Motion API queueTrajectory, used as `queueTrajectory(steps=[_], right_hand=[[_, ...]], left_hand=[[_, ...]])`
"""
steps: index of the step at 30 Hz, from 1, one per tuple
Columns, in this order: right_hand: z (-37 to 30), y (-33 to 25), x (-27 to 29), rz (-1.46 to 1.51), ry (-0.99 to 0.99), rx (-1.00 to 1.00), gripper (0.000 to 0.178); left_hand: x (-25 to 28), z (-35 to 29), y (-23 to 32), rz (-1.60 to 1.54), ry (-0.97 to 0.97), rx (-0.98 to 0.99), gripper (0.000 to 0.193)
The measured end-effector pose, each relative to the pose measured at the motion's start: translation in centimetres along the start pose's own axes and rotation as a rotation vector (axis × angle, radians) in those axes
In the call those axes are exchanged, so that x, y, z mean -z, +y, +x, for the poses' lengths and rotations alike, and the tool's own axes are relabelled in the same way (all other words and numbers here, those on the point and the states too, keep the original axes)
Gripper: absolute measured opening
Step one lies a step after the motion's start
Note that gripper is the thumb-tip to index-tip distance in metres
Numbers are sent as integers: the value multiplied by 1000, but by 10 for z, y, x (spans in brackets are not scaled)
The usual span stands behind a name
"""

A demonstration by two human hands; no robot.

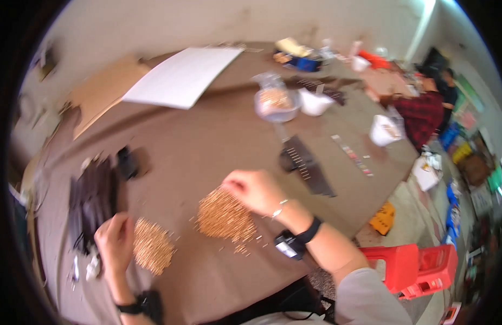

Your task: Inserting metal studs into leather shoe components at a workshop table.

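Note:
Two piles of small golden stick-like pieces lie on a brown cloth-covered table (169,200). My right hand (256,190) is at the upper edge of the larger pile (223,215), its fingers bent and pressed together; anything in them is too small to make out. Beside the smaller pile (152,246), on its left, my left hand (115,238) is raised with curled fingers, and whatever it may hold is hidden. A stack of dark brown strips (91,197) lies just beyond my left hand. Dark bands with small boxes are on both wrists.
A dark strip with a row of light pins (310,168) lies right of centre. Behind it stand a clear tub (277,111) and white cups (315,103). A white board (183,76) lies at the back. Red plastic stools (397,265) stand at right; a person in plaid (422,114) sits farther off.

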State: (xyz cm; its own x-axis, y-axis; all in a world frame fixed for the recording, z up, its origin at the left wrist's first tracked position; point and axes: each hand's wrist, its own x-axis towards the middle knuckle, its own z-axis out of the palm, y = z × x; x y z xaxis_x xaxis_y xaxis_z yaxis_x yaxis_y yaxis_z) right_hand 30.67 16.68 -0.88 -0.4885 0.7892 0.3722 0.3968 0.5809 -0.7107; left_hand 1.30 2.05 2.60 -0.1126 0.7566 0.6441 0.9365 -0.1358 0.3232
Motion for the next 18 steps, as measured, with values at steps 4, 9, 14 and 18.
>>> queueTrajectory(steps=[4,9,14,18], right_hand=[[-4,4,15,1,-74,-131,15],[2,-5,9,115,-189,-115,11],[1,-12,2,0,-180,-14,11],[-1,-32,6,-57,-324,73,12]], left_hand=[[-24,8,-3,-266,-108,168,7],[-9,8,-7,-752,-120,431,10],[-10,9,-21,-717,62,465,9],[-7,7,-37,-511,-5,467,13]])
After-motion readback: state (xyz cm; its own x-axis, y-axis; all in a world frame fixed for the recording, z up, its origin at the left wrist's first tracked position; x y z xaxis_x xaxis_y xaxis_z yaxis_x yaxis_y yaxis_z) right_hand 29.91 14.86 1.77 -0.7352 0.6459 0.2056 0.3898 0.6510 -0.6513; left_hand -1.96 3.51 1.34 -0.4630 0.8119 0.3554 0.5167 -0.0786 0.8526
